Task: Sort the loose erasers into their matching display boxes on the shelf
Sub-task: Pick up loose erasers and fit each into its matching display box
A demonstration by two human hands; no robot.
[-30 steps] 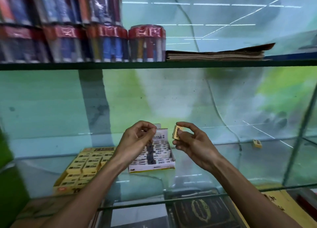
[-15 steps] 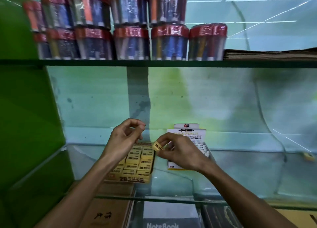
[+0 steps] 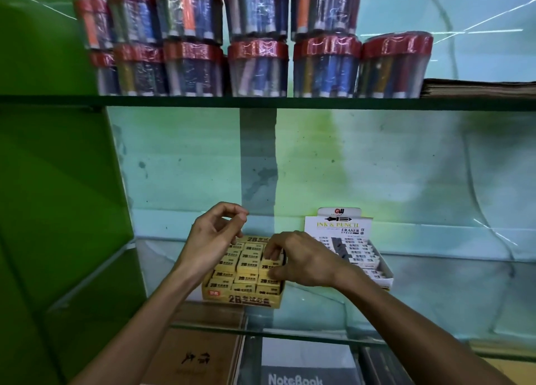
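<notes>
From the head camera I took the yellow 2B eraser box [image 3: 243,280] as my landmark; it sat on the glass shelf [image 3: 435,303], packed with rows of yellow 2B erasers [image 3: 246,265]. My right hand [image 3: 301,261] was over the box's right side, thumb and fingertips pinching one yellow eraser [image 3: 268,264] that lay in the right-hand row, level with its neighbours. My left hand [image 3: 210,239] hovered above the box's back left corner, fingers loosely curled with thumb and forefinger tips nearly meeting; I could not tell whether anything small sat between them.

Just to the right of the yellow box stood the white Ink & Pencil eraser box [image 3: 348,245], its printed lid flap upright, holding rows of white-sleeved erasers [image 3: 359,254] with dark ends.

Above the yellow box, on the upper shelf [image 3: 261,101], red-lidded clear tubs of pens [image 3: 258,65] were stacked two high. Below it, under the glass, lay a brown notebook [image 3: 197,355] and a grey one printed NoteBook [image 3: 298,367].
</notes>
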